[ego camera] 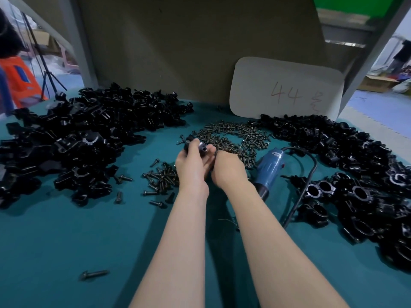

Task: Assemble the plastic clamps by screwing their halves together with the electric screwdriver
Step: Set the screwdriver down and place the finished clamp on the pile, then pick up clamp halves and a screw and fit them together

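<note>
1. The left hand point(191, 165) holds a black clamp point(201, 148) just above the middle of the table point(66, 241). Its fingers are wrapped round the clamp, and a round hole shows on top.
2. The right hand point(229, 170) sits against it at 3 o'clock. Its fingers are tucked out of sight, so I cannot tell whether they pinch a screw, touch the clamp or hold nothing.
3. The screwdriver point(270, 167) lies on the table at 3 o'clock of the hands, untouched, with its cable point(307, 187) looping past.
4. Risk: the halves may slip out of line in the grip, so a screw would start crooked and chew the plastic.
5. Risk: lifting the screwdriver could snag the cable and drag the finished clamps point(355, 196) at 4 o'clock.
6. Risk: a dropped screw would get lost among the screws point(233, 138) at 12 o'clock, or roll away like the stray screw point(94, 274) at 7 o'clock.
</note>
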The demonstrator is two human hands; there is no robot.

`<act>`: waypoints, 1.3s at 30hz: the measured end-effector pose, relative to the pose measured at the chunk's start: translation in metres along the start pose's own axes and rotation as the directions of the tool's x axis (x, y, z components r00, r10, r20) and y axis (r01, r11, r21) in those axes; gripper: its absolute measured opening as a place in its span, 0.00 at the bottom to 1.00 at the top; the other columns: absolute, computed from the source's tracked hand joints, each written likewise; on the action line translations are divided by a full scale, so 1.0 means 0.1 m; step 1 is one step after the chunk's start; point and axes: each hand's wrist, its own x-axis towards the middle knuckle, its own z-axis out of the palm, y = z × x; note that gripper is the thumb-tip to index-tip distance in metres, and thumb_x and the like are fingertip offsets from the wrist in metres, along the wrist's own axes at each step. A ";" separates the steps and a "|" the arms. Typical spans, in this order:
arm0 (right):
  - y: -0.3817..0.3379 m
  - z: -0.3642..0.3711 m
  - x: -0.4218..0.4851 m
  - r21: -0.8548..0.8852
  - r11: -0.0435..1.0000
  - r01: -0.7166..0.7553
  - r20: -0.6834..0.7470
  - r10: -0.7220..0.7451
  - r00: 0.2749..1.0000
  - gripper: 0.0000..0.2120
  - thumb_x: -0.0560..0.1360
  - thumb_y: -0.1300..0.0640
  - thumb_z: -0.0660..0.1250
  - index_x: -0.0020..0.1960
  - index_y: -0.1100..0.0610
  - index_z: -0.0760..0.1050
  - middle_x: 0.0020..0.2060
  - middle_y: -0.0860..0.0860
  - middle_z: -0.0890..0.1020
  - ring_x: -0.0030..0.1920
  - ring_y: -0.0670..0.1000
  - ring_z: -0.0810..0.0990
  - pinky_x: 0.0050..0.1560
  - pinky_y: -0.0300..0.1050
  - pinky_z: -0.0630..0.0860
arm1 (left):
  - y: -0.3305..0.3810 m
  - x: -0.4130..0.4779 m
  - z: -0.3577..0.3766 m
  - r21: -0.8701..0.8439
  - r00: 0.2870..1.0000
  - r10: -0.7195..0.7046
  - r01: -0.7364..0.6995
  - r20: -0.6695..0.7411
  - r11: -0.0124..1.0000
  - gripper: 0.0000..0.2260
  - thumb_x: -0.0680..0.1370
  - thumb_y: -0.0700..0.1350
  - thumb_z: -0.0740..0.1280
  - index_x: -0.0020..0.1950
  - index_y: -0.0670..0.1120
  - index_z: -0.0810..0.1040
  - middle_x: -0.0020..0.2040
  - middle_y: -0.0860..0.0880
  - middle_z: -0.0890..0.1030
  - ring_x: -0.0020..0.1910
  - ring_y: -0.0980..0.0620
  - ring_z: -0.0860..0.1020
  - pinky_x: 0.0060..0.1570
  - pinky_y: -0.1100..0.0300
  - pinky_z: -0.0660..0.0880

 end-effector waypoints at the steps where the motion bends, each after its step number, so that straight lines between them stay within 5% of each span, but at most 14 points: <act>1: -0.01 0.00 0.00 0.017 1.000 0.007 0.001 -0.007 1.000 0.11 0.77 0.63 0.60 0.59 0.59 0.72 0.54 0.58 0.79 0.54 0.59 0.78 0.45 0.46 0.69 | -0.02 0.00 0.00 0.005 1.000 -0.018 0.018 -0.004 1.000 0.05 0.80 0.43 0.65 0.46 0.44 0.74 0.42 0.42 0.82 0.36 0.51 0.82 0.38 0.63 0.81; 7: 0.20 -0.14 -0.02 0.376 0.926 0.011 -0.119 0.036 0.992 0.13 0.78 0.63 0.60 0.61 0.56 0.75 0.55 0.54 0.79 0.52 0.52 0.77 0.53 0.42 0.73 | -0.09 0.03 -0.01 0.085 1.000 -0.031 0.030 0.005 0.996 0.04 0.81 0.44 0.64 0.47 0.45 0.72 0.44 0.44 0.81 0.38 0.52 0.81 0.43 0.62 0.80; 12: 0.38 -0.35 -0.10 0.726 0.676 0.125 -0.209 0.044 0.977 0.06 0.75 0.56 0.69 0.39 0.50 0.77 0.32 0.45 0.81 0.32 0.43 0.80 0.49 0.49 0.81 | -0.14 0.03 0.02 0.115 0.996 -0.076 0.069 0.056 0.991 0.04 0.80 0.44 0.66 0.47 0.45 0.73 0.48 0.44 0.80 0.41 0.52 0.81 0.44 0.62 0.80; 19: 0.40 -0.37 -0.13 0.695 0.713 0.095 -0.139 0.004 0.990 0.08 0.74 0.55 0.71 0.39 0.51 0.74 0.30 0.48 0.79 0.31 0.46 0.78 0.43 0.50 0.81 | -0.16 0.05 0.02 0.188 0.994 -0.071 0.055 0.078 0.981 0.04 0.80 0.45 0.66 0.46 0.46 0.74 0.46 0.46 0.82 0.37 0.54 0.81 0.34 0.67 0.78; 27: 0.36 -0.33 -0.12 0.476 0.861 0.178 -0.255 -0.058 0.965 0.07 0.74 0.56 0.69 0.40 0.52 0.72 0.33 0.45 0.74 0.34 0.41 0.71 0.30 0.27 0.66 | -0.23 0.04 0.04 0.317 0.992 -0.002 -0.039 0.130 0.948 0.08 0.81 0.45 0.65 0.56 0.42 0.76 0.55 0.42 0.82 0.52 0.47 0.81 0.53 0.57 0.79; 29: 0.34 -0.31 -0.13 0.446 0.873 0.196 -0.275 -0.074 0.958 0.06 0.75 0.57 0.68 0.41 0.53 0.72 0.32 0.45 0.74 0.33 0.41 0.70 0.30 0.27 0.66 | -0.23 0.03 0.04 0.366 0.991 0.028 -0.074 0.130 0.928 0.07 0.81 0.45 0.65 0.55 0.43 0.76 0.55 0.42 0.82 0.52 0.47 0.81 0.57 0.55 0.78; 33: 0.25 -0.30 -0.14 0.430 0.874 0.228 -0.251 -0.126 0.960 0.03 0.75 0.59 0.67 0.44 0.54 0.74 0.32 0.43 0.73 0.31 0.40 0.70 0.30 0.28 0.66 | -0.19 0.04 0.03 0.380 0.991 0.090 -0.122 0.101 0.917 0.03 0.81 0.44 0.64 0.50 0.46 0.76 0.50 0.45 0.80 0.43 0.52 0.77 0.47 0.59 0.75; 39: 0.20 -0.37 -0.15 0.459 0.864 0.206 -0.178 -0.137 0.974 0.02 0.76 0.58 0.67 0.48 0.55 0.78 0.39 0.47 0.80 0.38 0.45 0.77 0.40 0.36 0.73 | -0.17 0.03 0.04 0.326 0.990 0.124 -0.141 0.074 0.935 0.06 0.81 0.42 0.64 0.56 0.41 0.75 0.56 0.41 0.80 0.51 0.47 0.79 0.59 0.53 0.77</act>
